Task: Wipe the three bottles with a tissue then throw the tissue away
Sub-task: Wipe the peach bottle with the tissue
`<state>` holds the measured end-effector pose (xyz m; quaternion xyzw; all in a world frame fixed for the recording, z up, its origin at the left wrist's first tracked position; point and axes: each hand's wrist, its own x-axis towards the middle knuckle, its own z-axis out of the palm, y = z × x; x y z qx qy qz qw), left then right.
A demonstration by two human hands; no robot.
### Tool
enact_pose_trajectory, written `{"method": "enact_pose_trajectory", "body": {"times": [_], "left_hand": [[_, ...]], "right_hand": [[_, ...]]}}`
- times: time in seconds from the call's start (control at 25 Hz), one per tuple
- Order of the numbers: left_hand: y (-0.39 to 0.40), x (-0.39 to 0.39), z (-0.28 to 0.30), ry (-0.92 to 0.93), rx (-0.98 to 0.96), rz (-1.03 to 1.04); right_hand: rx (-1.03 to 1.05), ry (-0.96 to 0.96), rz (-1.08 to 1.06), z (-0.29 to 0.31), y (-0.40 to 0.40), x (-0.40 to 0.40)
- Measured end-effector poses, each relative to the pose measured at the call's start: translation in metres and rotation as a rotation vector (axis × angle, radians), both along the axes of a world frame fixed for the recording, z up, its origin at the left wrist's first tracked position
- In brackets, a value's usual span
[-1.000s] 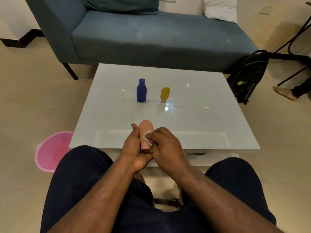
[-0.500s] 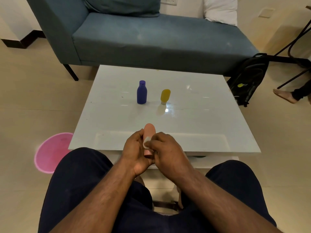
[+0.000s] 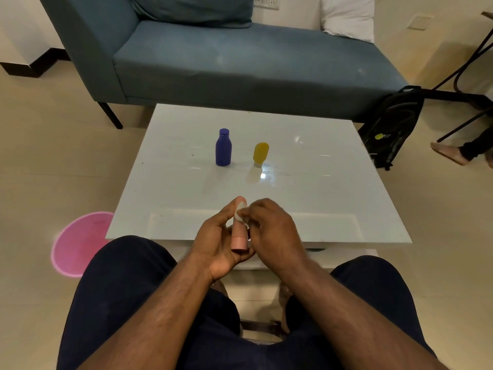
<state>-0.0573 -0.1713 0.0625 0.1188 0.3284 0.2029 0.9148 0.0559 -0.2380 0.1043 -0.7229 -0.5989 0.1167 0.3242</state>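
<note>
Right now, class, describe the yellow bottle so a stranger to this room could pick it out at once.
Start at the white table in front of the blue sofa. Two bottles stand side by side near its middle, beyond the person's hands. The yellow bottle is the right one: shorter than the blue bottle beside it, rounded on top, standing on a pale cap.

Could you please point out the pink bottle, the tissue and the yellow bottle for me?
pink bottle (image 3: 238, 237), head view, lower body above its cap.
tissue (image 3: 239, 212), head view, white wad's middle.
yellow bottle (image 3: 261, 151), head view, mid body.
</note>
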Motion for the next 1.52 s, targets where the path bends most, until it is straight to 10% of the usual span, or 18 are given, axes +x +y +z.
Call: {"method": "enact_pose_trajectory", "body": {"times": [0.84, 1.08, 1.28, 1.52], "left_hand": [[-0.005, 0.006, -0.001, 0.267, 0.374, 0.033], [-0.010, 0.010, -0.007, 0.388, 0.561, 0.064], [-0.010, 0.011, -0.007, 0.482, 0.752, 0.087], [-0.013, 0.012, -0.009, 0.471, 0.801, 0.110]], "right_hand": [[-0.014, 0.138, -0.270, 0.007, 0.013, 0.017], [-0.169, -0.197, -0.071, 0.015, 0.021, 0.006], [-0.106, 0.063, -0.254, 0.012, 0.022, 0.022], [-0.090, -0.240, -0.014, 0.002, 0.016, 0.002]]}}
